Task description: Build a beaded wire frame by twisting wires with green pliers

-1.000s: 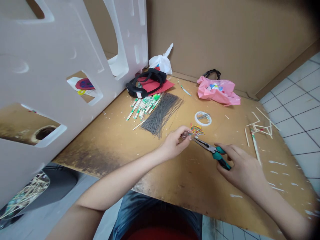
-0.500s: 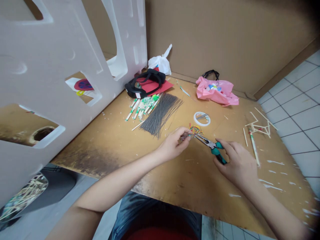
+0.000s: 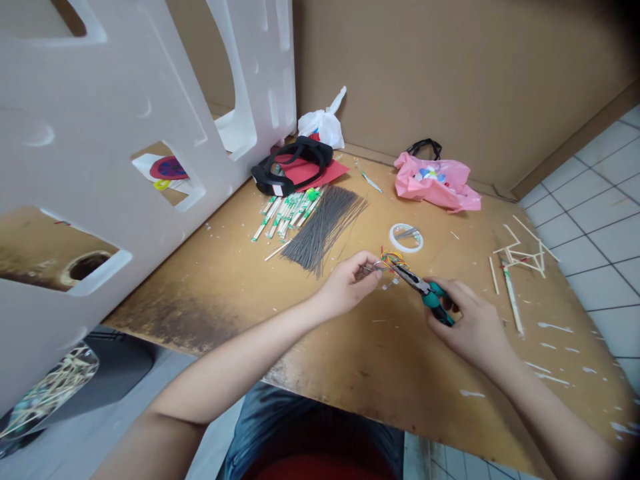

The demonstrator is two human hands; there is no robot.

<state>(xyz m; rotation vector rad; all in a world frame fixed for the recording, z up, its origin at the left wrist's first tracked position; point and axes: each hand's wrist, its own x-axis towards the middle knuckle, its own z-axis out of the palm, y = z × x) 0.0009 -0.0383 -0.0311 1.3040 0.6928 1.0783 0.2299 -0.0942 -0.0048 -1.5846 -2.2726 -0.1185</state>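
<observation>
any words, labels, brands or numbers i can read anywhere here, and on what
No text can be read.
Green-printed stick wrappers: print too small.
Pink bag: coloured print, blurred, no letters made out.
White tag on the black headset: too small.
Pliers: no marking shows.

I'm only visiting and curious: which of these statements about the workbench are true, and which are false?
1. The right hand holds teal-handled pliers. True.
2. The left hand is empty. False: it pinches thin wires by the pliers' tip.
3. The pink bag lies at the far side of the table. True.
4. The white tape ring hangs on the pliers' handles. False: it lies on the table beyond the hands.
</observation>
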